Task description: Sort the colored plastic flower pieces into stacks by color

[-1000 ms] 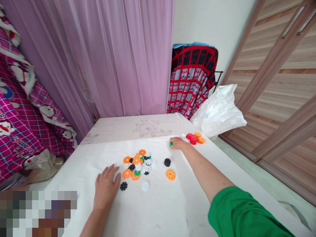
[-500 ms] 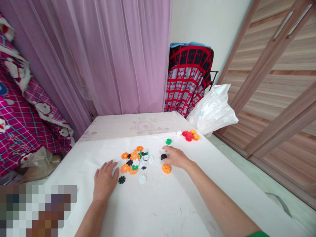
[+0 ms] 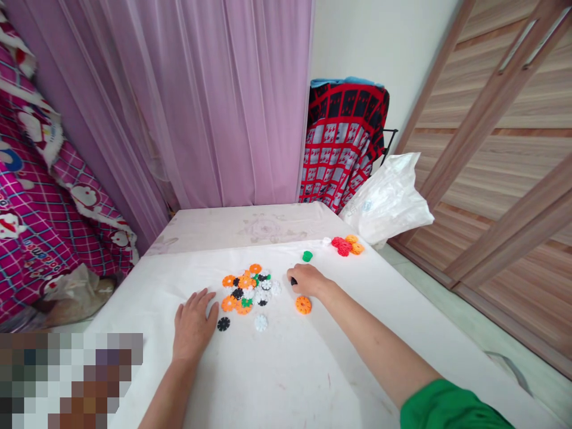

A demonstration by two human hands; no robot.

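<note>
My left hand (image 3: 194,326) rests flat on the white-covered table, fingers spread, left of a loose pile of orange, black, white and green notched plastic discs (image 3: 247,282). Near its thumb lies a single black disc (image 3: 224,323), and a white disc (image 3: 261,323) lies in front of the pile. Right of the pile, my right hand (image 3: 309,279) has its fingers curled around a black notched disc (image 3: 294,281), mostly covered by the hand. Just in front of that hand is an orange disc (image 3: 303,305); green discs (image 3: 307,256) sit beyond it.
Red discs (image 3: 341,246), orange discs (image 3: 356,245) and a small white piece (image 3: 326,241) lie at the table's far right. A white plastic bag (image 3: 386,199) stands by that edge. A purple curtain (image 3: 223,107) hangs behind, and a wooden wardrobe (image 3: 504,179) is at right.
My right hand has moved left and closed its fingers around the black disc. My left hand stays flat on the table. The view has shifted slightly.
</note>
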